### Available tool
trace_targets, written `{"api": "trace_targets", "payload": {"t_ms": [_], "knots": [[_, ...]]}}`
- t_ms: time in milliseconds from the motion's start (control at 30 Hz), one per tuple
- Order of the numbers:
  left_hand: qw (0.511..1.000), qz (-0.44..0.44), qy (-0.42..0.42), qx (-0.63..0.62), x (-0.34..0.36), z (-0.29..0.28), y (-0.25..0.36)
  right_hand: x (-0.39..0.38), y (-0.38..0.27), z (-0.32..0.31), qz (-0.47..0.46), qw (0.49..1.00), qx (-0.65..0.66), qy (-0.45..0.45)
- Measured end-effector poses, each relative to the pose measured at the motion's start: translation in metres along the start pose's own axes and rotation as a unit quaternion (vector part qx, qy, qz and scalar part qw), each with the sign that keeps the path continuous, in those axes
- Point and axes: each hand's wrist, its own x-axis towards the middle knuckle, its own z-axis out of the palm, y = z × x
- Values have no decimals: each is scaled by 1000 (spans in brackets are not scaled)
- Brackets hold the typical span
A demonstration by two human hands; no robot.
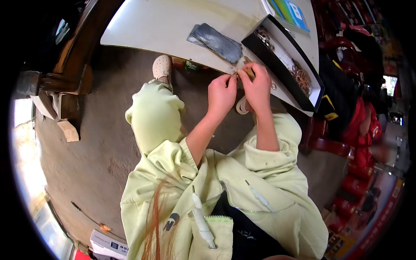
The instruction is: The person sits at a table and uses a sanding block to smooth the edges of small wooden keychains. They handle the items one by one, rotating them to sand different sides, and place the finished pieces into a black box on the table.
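My left hand (pixel 222 96) and my right hand (pixel 257 86) meet at the near edge of the white table (pixel 147 26). Thumbs and forefingers of both are pinched around something tiny, too small to name. Just beyond them lie dark grey flat slabs (pixel 216 42), one overlapping another. Close by my right hand stands a long black box (pixel 277 65) with a white inside. Small silvery metal pieces (pixel 264 37) fill its far end, and brownish ring-like pieces (pixel 301 78) are heaped at its near end. A small ring (pixel 273 86) lies beside my right hand.
Blue and green booklets (pixel 290 15) lie at the table's far right. Dark wooden furniture (pixel 78 52) stands to the left. Dark red chairs (pixel 333 147) and dark and red clothing are on the right. A white carton (pixel 108 245) sits on the floor at lower left.
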Motion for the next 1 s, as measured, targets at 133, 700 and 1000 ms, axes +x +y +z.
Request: {"api": "trace_targets", "payload": {"t_ms": [133,700,1000], "knots": [[1000,-10,-1,-9,0,-2,2,-1,1,-1,-15,1000,-4,-8],[1000,-4,-1,-4,-2,-2,3,-3,-1,-2,16,1000,-6,-16],[1000,2,12,-14,0,-2,0,-4,1,2,8,1000,-9,-8]]}}
